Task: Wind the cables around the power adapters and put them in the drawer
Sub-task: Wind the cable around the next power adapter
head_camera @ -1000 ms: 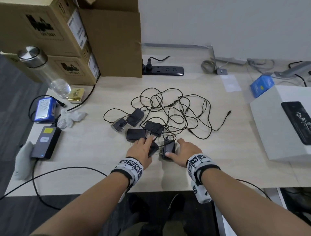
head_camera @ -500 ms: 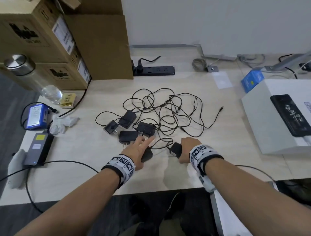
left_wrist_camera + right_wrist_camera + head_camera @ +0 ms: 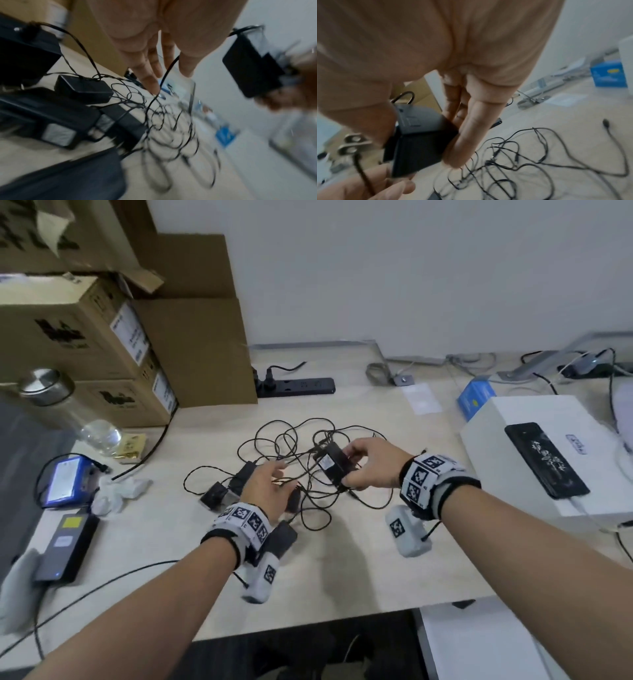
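Observation:
My right hand (image 3: pixel 354 469) grips a black power adapter (image 3: pixel 330 465) between thumb and fingers and holds it lifted above the tangle of thin black cables (image 3: pixel 308 446). In the right wrist view the adapter (image 3: pixel 419 143) fills the middle, prongs at the left. My left hand (image 3: pixel 274 475) hovers with fingers spread over several other black adapters (image 3: pixel 215 496) lying on the desk. A cable (image 3: pixel 164 75) runs between its thumb and fingers without a plain grip. Another adapter (image 3: pixel 281 539) lies under the left wrist. No drawer is in view.
Stacked cardboard boxes (image 3: pixel 85 337) stand at the back left, a black power strip (image 3: pixel 298 386) behind the cables. A glass bottle (image 3: pixel 68 412), blue device (image 3: pixel 65 481), crumpled tissue (image 3: pixel 120 494) and dark power brick (image 3: pixel 65 542) lie left. A white box (image 3: pixel 507 419) stands right.
My right hand has lifted its adapter off the desk and away from me. My left hand has let go of the adapter it touched and risen with fingers spread.

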